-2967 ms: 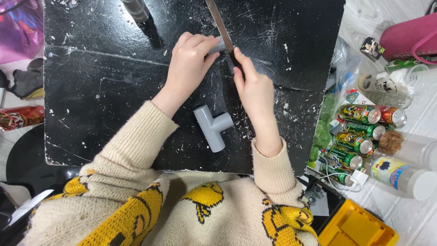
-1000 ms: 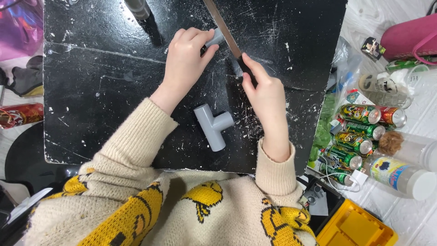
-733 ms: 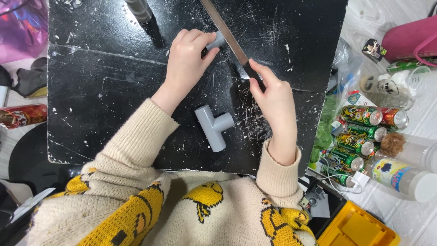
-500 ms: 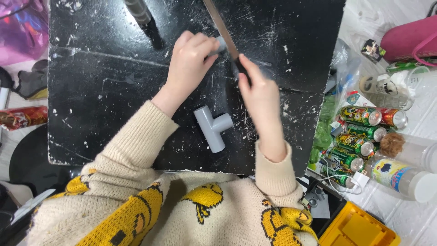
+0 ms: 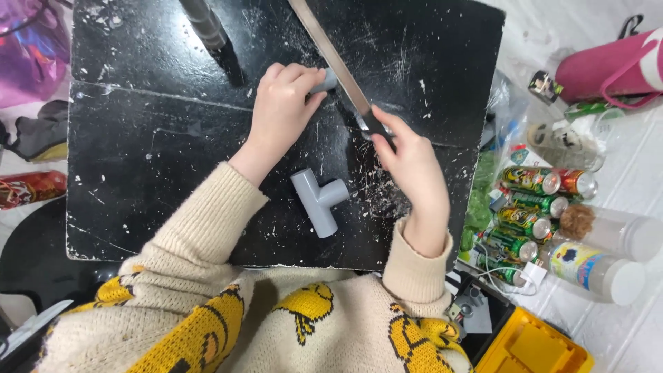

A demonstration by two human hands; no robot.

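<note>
A grey T-shaped pipe fitting [image 5: 320, 200] lay loose on the scratched black board [image 5: 138, 159], at six o'clock from both hands. Drink cans [image 5: 532, 207] and clear jars [image 5: 601, 252] crowded the floor at three o'clock.

The left hand [image 5: 283, 110] had its fingers curled shut over a short grey pipe piece [image 5: 323, 83], mostly hidden beneath them. The right hand [image 5: 407, 162] gripped the dark handle end of a long flat blade [image 5: 331, 52], which crossed the pipe toward eleven o'clock and ran out of frame.
</note>
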